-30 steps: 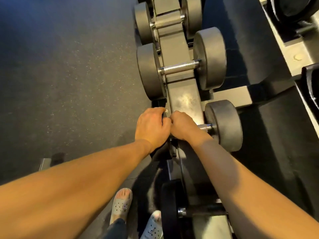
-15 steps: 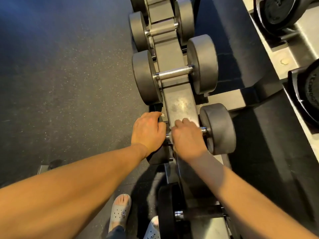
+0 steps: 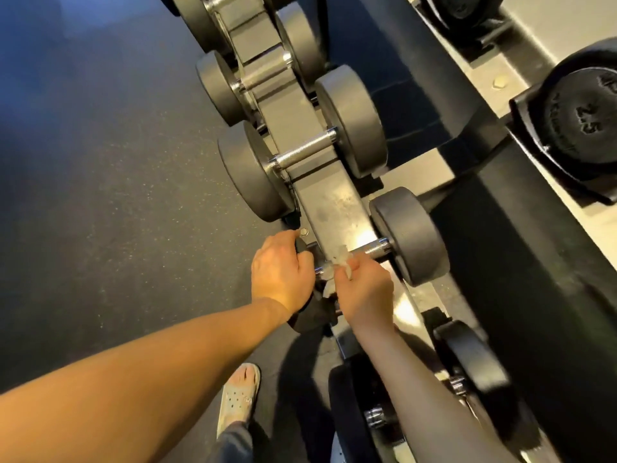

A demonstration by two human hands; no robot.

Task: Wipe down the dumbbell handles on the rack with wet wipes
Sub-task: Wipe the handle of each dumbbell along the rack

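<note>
A vertical grey rack (image 3: pixel 330 202) holds several grey dumbbells one above another. My left hand (image 3: pixel 282 272) curls over the left head of the near dumbbell, hiding most of it. My right hand (image 3: pixel 365 292) pinches a crumpled white wet wipe (image 3: pixel 337 262) against that dumbbell's chrome handle (image 3: pixel 374 248), near its left end. The right head (image 3: pixel 410 235) of this dumbbell is in plain view. Above it sits another dumbbell with a bare knurled handle (image 3: pixel 305 150).
A lower dumbbell (image 3: pixel 467 359) sits near my right forearm. A second rack with black 25 weights (image 3: pixel 581 121) stands at the right. Dark speckled rubber floor (image 3: pixel 117 195) spreads to the left. My sandalled foot (image 3: pixel 238 392) is below.
My right hand has slid back off the handle toward me, and the white wipe now shows at its fingertips. The view has tilted and moved closer. My left hand stays on the left head.
</note>
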